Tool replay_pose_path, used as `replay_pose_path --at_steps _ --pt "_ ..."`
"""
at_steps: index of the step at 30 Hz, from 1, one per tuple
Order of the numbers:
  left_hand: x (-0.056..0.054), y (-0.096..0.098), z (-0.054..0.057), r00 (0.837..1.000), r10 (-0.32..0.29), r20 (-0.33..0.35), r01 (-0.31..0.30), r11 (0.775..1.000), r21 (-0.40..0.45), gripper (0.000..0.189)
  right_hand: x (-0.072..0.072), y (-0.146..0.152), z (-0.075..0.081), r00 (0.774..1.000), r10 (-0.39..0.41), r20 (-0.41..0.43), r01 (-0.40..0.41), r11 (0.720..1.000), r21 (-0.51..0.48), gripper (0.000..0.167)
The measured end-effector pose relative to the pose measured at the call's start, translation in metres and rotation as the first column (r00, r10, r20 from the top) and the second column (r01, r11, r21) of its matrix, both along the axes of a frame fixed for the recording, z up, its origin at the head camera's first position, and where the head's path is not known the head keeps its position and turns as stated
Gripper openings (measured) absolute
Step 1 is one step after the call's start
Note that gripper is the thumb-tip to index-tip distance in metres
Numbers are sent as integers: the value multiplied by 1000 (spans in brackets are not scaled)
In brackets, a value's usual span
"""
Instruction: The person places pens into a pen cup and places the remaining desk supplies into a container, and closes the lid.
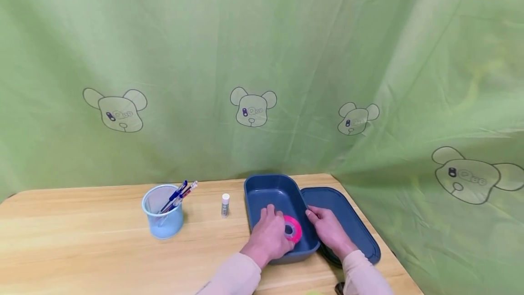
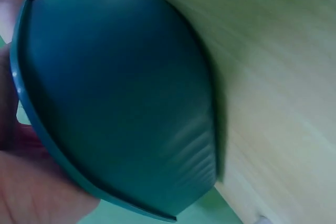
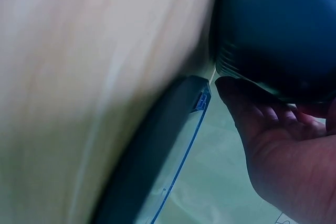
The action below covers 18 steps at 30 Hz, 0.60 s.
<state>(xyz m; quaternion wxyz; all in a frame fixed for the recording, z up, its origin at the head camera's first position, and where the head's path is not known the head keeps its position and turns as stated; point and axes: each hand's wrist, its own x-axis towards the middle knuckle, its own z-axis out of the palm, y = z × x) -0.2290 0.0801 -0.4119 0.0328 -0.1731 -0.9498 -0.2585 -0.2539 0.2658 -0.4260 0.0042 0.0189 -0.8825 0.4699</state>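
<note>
A dark blue rectangular box (image 1: 268, 195) stands uncovered on the table. My left hand (image 1: 268, 235) reaches into its near part and grips a pink tape roll (image 1: 298, 232), thumb at the roll's near edge. The left wrist view shows the box's outer wall (image 2: 121, 87), with the hand at the rim. My right hand (image 1: 330, 231) holds the box's right side, thumb at the rim; in the right wrist view its fingers lie below the rim along the outer wall. Beside the box lies the dark blue lid (image 1: 350, 217), partly hidden under the right hand.
Left of the box stands a white-capped glue stick (image 1: 225, 205). Farther left is a light blue mesh pen cup (image 1: 165, 224) with several pens (image 1: 177, 198). A small dark object (image 1: 339, 288) shows by the right sleeve. Green curtain (image 1: 184, 81) closes off the back and right.
</note>
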Motion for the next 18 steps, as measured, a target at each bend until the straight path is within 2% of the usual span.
replay_pose_path --at_steps 6,13,18 --pt "2 3 -1 1000 14 -17 -15 998 -60 66 0 -1 -1 1000 2 -8 -2 1000 3 40" --pt "0 3 -6 999 2 -45 -4 999 -41 67 -1 -1 -2 1000 9 -2 -9 1000 10 40" --pt "-1 -1 -6 999 -32 -31 32 999 1 68 0 0 -1 1000 6 0 -6 1000 14 40"
